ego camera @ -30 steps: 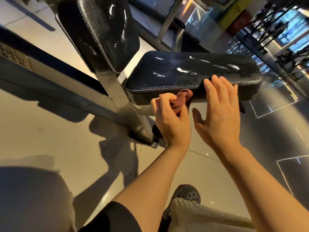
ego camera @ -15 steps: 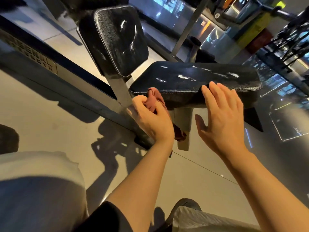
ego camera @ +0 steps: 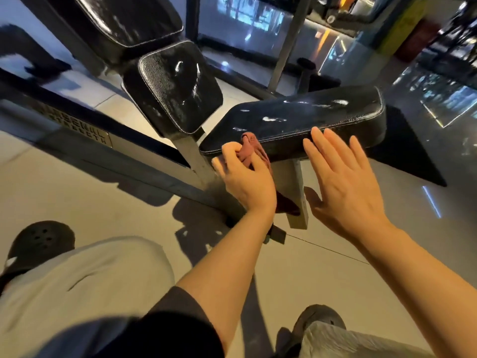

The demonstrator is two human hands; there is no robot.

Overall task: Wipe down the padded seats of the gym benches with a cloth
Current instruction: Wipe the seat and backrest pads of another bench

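Left hand point(ego camera: 246, 180) grips cloth point(ego camera: 251, 148) against seat point(ego camera: 296, 120) edge; right hand point(ego camera: 346, 182) beside.

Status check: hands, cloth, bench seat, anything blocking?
Left hand grips the red cloth at the seat pad near edge. Right hand open, fingertips at the pad's front edge. Nothing in the way.

Both bare forearms reach forward. The left hand point(ego camera: 246, 183) has its fingers curled in a tight grip, knuckles up. The right hand point(ego camera: 343, 180) is spread flat, fingers straight and together, thumb splayed out to the side.
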